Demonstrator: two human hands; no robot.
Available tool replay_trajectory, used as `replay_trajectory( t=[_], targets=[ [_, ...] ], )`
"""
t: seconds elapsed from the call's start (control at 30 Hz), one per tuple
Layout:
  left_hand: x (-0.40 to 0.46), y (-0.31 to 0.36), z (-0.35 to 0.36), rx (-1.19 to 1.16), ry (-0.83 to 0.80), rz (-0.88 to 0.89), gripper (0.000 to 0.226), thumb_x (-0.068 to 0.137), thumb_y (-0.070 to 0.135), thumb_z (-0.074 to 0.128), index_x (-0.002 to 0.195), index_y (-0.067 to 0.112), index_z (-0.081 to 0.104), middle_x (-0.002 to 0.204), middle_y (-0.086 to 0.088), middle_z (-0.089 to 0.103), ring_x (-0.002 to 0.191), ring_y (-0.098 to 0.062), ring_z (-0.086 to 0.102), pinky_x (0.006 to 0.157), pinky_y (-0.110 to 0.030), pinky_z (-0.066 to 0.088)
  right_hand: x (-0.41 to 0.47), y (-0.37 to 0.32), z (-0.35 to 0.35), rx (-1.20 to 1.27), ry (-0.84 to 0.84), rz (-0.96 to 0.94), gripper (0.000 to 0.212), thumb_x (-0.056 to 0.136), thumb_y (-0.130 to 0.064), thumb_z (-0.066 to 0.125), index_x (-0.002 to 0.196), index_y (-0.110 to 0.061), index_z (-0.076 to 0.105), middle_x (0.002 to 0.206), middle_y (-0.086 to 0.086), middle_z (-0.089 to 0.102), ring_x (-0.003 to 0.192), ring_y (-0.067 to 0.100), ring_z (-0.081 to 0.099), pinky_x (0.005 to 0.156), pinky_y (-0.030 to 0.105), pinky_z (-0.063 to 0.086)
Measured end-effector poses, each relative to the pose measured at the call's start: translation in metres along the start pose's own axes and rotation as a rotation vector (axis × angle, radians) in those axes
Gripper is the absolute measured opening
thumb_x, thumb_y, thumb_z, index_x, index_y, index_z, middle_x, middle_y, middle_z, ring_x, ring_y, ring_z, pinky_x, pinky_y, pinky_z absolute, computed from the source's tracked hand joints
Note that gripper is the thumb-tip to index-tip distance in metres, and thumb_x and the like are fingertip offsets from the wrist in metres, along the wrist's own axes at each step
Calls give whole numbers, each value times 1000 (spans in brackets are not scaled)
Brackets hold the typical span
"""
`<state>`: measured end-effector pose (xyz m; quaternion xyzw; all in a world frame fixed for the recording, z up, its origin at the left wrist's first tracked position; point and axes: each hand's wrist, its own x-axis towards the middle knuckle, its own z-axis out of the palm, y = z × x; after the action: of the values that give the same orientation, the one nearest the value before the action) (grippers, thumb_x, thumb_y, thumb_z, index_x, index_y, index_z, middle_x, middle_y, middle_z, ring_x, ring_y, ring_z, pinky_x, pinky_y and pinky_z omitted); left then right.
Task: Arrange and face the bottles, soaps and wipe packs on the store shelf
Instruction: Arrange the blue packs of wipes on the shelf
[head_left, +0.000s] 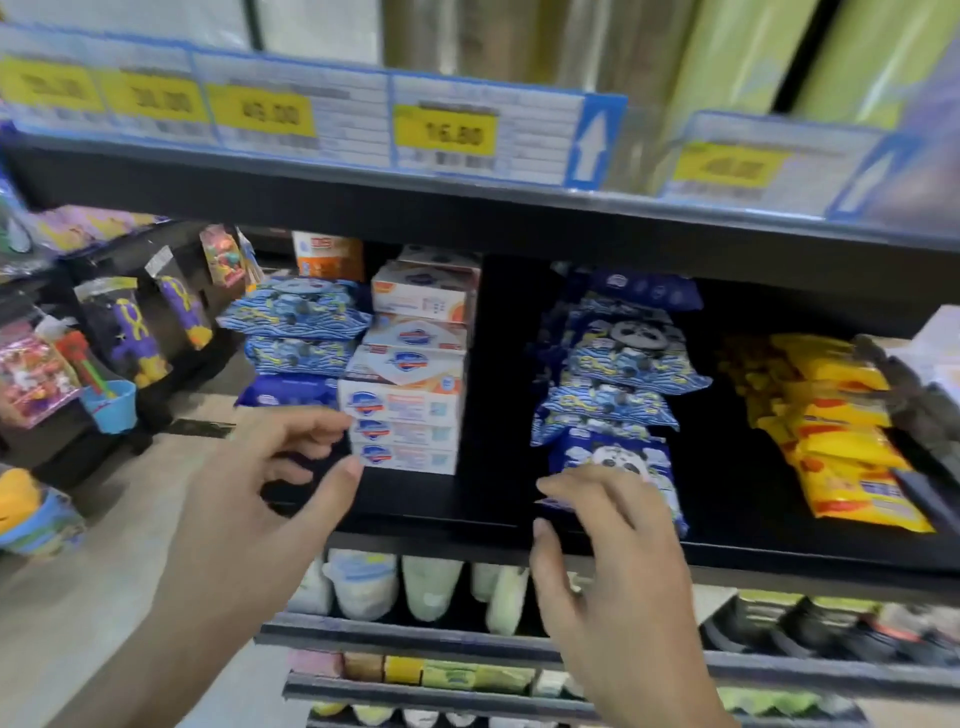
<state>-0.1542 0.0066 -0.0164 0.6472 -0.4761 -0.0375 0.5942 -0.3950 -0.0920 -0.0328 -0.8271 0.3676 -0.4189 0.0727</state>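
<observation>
Soap boxes (405, 405) stacked, long axes sideways; left hand (270, 478) and right hand (608, 540) spread, holding nothing.

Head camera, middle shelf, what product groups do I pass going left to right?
Blue wipe packs → stacked soap boxes → leaning blue panda wipe packs → yellow packs.
</observation>
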Motion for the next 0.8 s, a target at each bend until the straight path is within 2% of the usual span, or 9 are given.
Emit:
replay_trajectory(
  t=[0.1,0.17,0.27,0.37,0.47,0.57,0.67,0.73,0.8],
  targets=[
    [-22,17,43,55,-142,28,25,83,32,71,106,39,68,105,13,69,101,-13,66,84,-23,50,5,45,-32,-61,26,75,38,84,-27,78,120,-27,67,128,-5,48,113,18,47,97,20,38],
    [-32,21,70,118,-241,47,26,85,31,72,109,41,68,109,20,68,109,-7,64,89,-16,46,9,72,-43,-96,-51,120,50,82,-38,80,128,-31,61,139,-3,42,120,21,42,97,30,38],
    [-37,21,103,217,-346,17,29,92,31,72,117,45,64,118,30,61,122,-1,54,96,-12,42,15,103,-47,-23,-252,148,69,81,-60,71,143,-41,49,155,-9,28,137,16,35,106,30,35],
    [-37,18,120,315,-391,-6,26,94,43,64,119,47,62,122,34,55,125,3,46,106,-26,40,19,120,-42,35,-348,142,80,75,-77,57,148,-49,39,158,-14,25,144,16,35,115,43,40],
    [-36,16,123,372,-409,-9,27,90,51,55,116,47,62,121,36,53,122,3,47,109,-38,37,23,126,-38,38,-372,121,82,71,-79,52,147,-51,35,160,-15,25,144,17,35,115,49,39],
    [-35,17,121,368,-418,-39,29,89,57,52,113,48,64,123,37,53,121,1,49,109,-40,38,28,129,-36,64,-383,129,79,71,-75,56,144,-50,36,160,-13,27,145,15,34,117,45,37],
    [-33,19,120,372,-442,-53,36,85,63,46,111,48,66,122,37,52,118,1,50,106,-41,41,30,130,-33,104,-369,134,76,76,-50,81,142,-41,45,150,-15,38,137,12,43,112,41,42],
    [-30,20,120,373,-448,-70,37,84,65,45,109,48,66,122,38,51,116,2,49,105,-40,41,34,130,-34,128,-347,149,80,76,-35,89,143,-38,46,140,-19,40,125,6,49,106,31,48],
    [-29,21,121,376,-463,-83,32,84,62,49,107,49,66,122,38,51,114,3,49,103,-40,40,38,130,-36,146,-374,169,85,77,-31,90,148,-38,44,136,-20,40,119,0,51,101,23,48]
  ],
)
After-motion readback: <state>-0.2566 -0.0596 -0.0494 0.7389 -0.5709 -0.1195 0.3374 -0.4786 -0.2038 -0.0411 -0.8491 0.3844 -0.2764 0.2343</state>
